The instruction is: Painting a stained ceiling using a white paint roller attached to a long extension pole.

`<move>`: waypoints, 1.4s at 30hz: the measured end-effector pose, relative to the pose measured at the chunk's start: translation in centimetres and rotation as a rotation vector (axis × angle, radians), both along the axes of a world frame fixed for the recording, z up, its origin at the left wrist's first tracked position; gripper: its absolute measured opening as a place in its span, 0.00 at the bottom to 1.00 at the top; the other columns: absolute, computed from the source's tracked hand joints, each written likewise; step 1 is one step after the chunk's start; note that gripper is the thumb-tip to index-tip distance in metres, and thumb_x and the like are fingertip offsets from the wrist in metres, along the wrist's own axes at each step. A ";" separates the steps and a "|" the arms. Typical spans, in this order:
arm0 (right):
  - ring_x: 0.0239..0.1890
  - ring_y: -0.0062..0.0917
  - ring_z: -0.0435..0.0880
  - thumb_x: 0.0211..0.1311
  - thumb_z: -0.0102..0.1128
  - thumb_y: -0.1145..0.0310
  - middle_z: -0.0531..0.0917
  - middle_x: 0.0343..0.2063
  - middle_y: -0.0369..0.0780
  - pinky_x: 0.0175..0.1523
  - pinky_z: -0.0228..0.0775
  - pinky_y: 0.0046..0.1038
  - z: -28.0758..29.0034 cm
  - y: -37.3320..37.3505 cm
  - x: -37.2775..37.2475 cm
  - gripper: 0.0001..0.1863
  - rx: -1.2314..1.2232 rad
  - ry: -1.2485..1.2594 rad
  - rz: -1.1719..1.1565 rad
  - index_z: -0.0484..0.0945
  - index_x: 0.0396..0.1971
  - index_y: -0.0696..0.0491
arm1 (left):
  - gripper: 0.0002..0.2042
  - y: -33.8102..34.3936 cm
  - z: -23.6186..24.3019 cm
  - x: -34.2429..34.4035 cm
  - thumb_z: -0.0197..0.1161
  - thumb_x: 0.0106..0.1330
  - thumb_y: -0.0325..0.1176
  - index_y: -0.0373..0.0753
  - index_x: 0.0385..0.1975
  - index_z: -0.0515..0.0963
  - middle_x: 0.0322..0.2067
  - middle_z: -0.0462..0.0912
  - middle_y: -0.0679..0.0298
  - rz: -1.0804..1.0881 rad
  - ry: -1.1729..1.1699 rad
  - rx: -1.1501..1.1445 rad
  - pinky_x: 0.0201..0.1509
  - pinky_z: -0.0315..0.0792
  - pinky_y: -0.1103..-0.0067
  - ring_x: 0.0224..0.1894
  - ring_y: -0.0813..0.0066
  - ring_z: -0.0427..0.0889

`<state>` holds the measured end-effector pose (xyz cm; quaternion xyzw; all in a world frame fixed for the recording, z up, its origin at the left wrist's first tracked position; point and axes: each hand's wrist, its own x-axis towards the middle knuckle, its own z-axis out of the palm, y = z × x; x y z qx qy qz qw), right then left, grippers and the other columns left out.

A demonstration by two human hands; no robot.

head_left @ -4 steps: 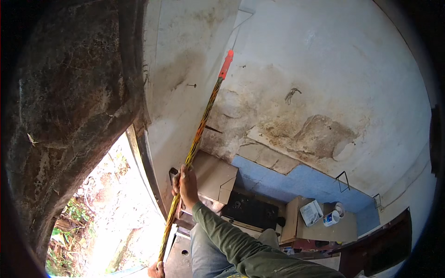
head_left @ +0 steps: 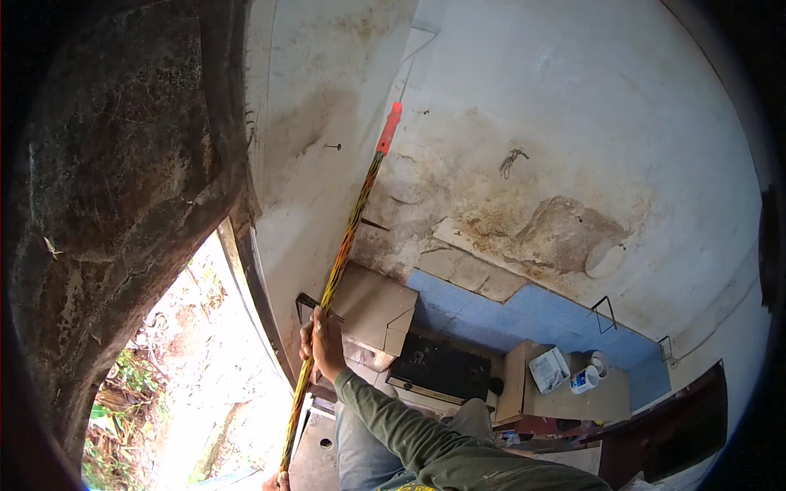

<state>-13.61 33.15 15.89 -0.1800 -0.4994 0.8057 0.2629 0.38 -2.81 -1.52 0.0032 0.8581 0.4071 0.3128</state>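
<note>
With the right hand (head_left: 323,344) wrapped around the long yellow-and-black pole (head_left: 344,245), raised along the stained wall (head_left: 491,123), and the left hand (head_left: 274,483) barely visible at its base with its grip unclear, the orange tip (head_left: 390,128) could swing and scrape plaster.

Pole (head_left: 344,245) left of stove (head_left: 438,368), cupboard (head_left: 561,393) right of it

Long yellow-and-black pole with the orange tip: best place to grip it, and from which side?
Grip the pole on its bare striped shaft, not the orange tip, which is raised high by the stained wall. It is long, thin and steeply tilted, so probably two spaced wrap grips from the room side: as the right hand does mid-shaft, and the left hand near the bottom end.
</note>
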 end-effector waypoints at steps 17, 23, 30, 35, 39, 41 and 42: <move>0.17 0.24 0.76 0.72 0.42 0.52 0.74 0.18 0.38 0.25 0.74 0.29 -3.0 -8.8 8.5 0.20 -0.114 -0.036 0.257 0.64 0.29 0.54 | 0.21 -13.8 -2.2 10.1 0.57 0.64 0.55 0.41 0.35 0.83 0.31 0.83 0.51 -0.112 0.337 -0.304 0.37 0.74 0.62 0.31 0.56 0.82; 0.34 0.29 0.83 0.74 0.39 0.55 0.78 0.28 0.43 0.44 0.79 0.34 -0.1 -9.5 17.4 0.20 -0.222 -0.063 0.431 0.69 0.34 0.57 | 0.21 -14.4 -1.5 10.6 0.57 0.64 0.54 0.40 0.35 0.83 0.30 0.83 0.52 -0.185 0.453 -0.427 0.37 0.74 0.62 0.31 0.54 0.81; 0.42 0.38 0.83 0.72 0.46 0.56 0.80 0.34 0.46 0.51 0.77 0.40 0.3 -4.4 24.4 0.16 -0.317 -0.011 0.232 0.68 0.37 0.56 | 0.19 -12.2 2.5 8.1 0.57 0.64 0.53 0.41 0.35 0.83 0.31 0.84 0.55 -0.298 0.652 -0.350 0.36 0.73 0.62 0.31 0.51 0.80; 0.44 0.38 0.83 0.72 0.47 0.59 0.79 0.36 0.46 0.51 0.76 0.41 0.0 -1.8 29.2 0.12 -0.271 -0.041 0.089 0.63 0.41 0.52 | 0.19 -9.1 5.2 4.9 0.58 0.66 0.50 0.41 0.43 0.81 0.39 0.84 0.55 -0.481 0.416 -0.425 0.43 0.72 0.64 0.36 0.57 0.82; 0.44 0.32 0.82 0.73 0.43 0.61 0.79 0.37 0.46 0.50 0.79 0.34 0.7 -1.1 34.4 0.11 -0.305 0.006 -0.010 0.65 0.41 0.55 | 0.20 -8.2 5.9 4.0 0.63 0.65 0.35 0.30 0.53 0.72 0.45 0.81 0.53 -0.571 0.636 -0.349 0.43 0.74 0.69 0.44 0.65 0.80; 0.44 0.32 0.82 0.73 0.43 0.61 0.80 0.38 0.46 0.50 0.79 0.34 0.7 -0.6 36.5 0.11 -0.340 -0.005 -0.061 0.65 0.41 0.55 | 0.20 -7.6 5.1 2.4 0.65 0.62 0.27 0.29 0.53 0.72 0.46 0.79 0.50 -0.447 0.551 -0.157 0.44 0.76 0.74 0.48 0.66 0.78; 0.44 0.33 0.83 0.73 0.43 0.61 0.80 0.38 0.46 0.51 0.79 0.34 0.7 -0.3 37.7 0.11 -0.349 -0.017 -0.071 0.65 0.41 0.54 | 0.21 -7.3 5.0 1.6 0.65 0.60 0.20 0.27 0.54 0.70 0.48 0.76 0.47 -0.452 0.523 -0.116 0.44 0.78 0.78 0.48 0.66 0.77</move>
